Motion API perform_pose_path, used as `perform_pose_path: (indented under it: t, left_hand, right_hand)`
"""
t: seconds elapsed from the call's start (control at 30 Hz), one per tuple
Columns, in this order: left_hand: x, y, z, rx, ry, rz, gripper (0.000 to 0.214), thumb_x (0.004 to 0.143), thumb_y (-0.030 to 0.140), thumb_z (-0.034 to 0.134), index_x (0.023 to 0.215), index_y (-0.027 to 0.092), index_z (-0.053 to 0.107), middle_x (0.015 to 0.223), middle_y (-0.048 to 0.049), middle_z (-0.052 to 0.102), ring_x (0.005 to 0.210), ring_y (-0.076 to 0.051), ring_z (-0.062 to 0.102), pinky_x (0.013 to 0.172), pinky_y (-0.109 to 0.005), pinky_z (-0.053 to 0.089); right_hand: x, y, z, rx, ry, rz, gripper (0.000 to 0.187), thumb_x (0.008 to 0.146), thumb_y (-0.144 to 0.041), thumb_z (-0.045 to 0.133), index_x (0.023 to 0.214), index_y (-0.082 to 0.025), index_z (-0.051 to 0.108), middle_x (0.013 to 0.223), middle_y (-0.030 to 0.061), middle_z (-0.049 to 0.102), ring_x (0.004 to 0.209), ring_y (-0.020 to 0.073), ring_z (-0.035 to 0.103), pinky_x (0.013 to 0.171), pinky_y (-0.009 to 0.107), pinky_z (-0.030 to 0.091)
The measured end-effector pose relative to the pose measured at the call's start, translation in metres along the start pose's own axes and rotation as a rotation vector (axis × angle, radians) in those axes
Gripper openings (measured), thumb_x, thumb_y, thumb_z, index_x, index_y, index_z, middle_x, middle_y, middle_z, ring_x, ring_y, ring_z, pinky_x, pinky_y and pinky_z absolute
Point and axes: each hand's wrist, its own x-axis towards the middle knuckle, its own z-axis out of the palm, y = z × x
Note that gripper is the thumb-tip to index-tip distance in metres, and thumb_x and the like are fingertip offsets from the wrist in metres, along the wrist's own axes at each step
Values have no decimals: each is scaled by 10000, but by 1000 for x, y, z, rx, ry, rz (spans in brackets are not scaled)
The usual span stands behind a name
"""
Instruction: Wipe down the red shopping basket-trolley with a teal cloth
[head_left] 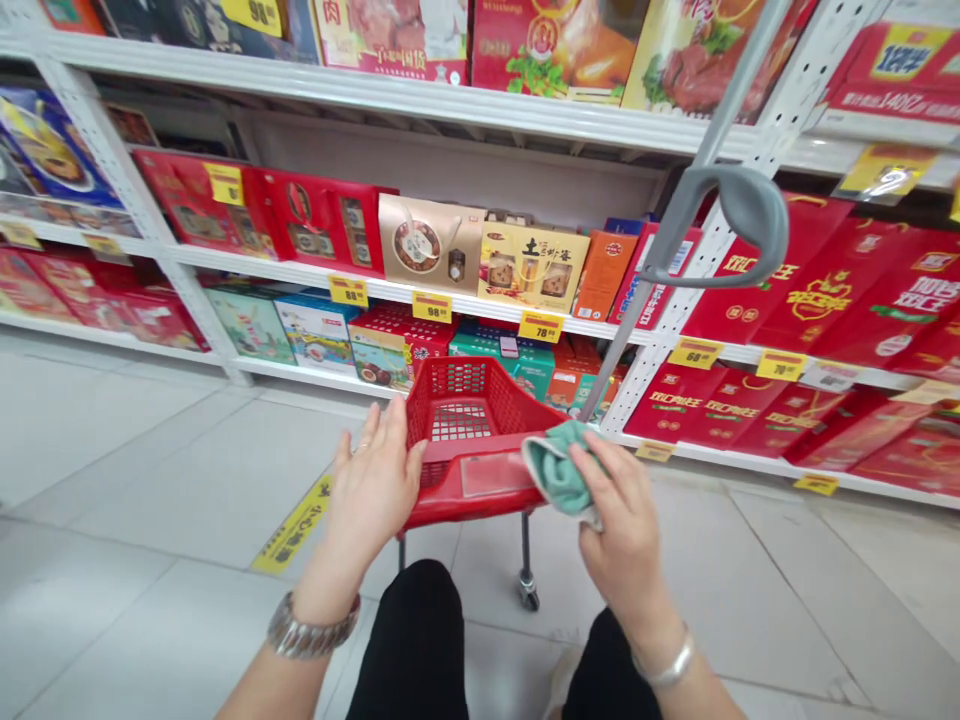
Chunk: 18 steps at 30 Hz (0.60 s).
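Observation:
A red plastic shopping cart [469,420] stands on wheels in front of me, its basket empty. Its grey handle [739,215] rises up to the right. My left hand [375,480] lies with fingers stretched out against the cart's left rim. My right hand [619,520] is closed on a green cloth [559,470], which presses on the cart's near right corner. I wear a bracelet on each wrist.
White shelves [420,95] run along the back, stacked with red, gold and green gift boxes and yellow price tags [431,306]. The floor [150,480] is pale tile with a yellow sticker [296,525]. My knees in black trousers [412,650] are at the bottom.

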Motion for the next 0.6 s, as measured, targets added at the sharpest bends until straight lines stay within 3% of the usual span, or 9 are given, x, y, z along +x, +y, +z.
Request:
perform_pose_path:
  t: [0.13,0.27,0.43,0.6]
  left_hand:
    - [-5,-4,5,-108,24,-34,635,988,290,344,1587,115,224,1558,-203,448,1495,-287,349,1187,-594,321]
    - [-12,-9,4,-151,15,-12,644,1004,293,318,1608,157,139,1585,-192,410,1527,-286,266,1183,-639,296]
    - [-18,0,0,-26,23,122,661,1009,351,340,1604,132,153,1624,-189,325,1547,-311,200,1196,-718,143]
    - [-19,11,3,56,48,149,624,1008,351,343,1585,129,255,1614,-169,348,1540,-307,229,1214,-695,130]
  right_hand:
    - [14,-74,44,130,-142,-202,609,861,17,493,1406,-245,566,1446,72,586,1405,260,415,1136,496,403]
    - [6,-99,62,117,-226,-240,629,857,1,525,1440,-234,545,1443,67,599,1455,270,352,1180,515,334]
    - [-9,-65,39,135,-195,-210,649,888,30,432,1436,-297,551,1437,50,605,1449,255,382,1144,513,387]
    - [-26,5,11,64,-163,-101,736,868,49,364,1487,-328,491,1476,69,555,1435,270,403,1118,550,424]
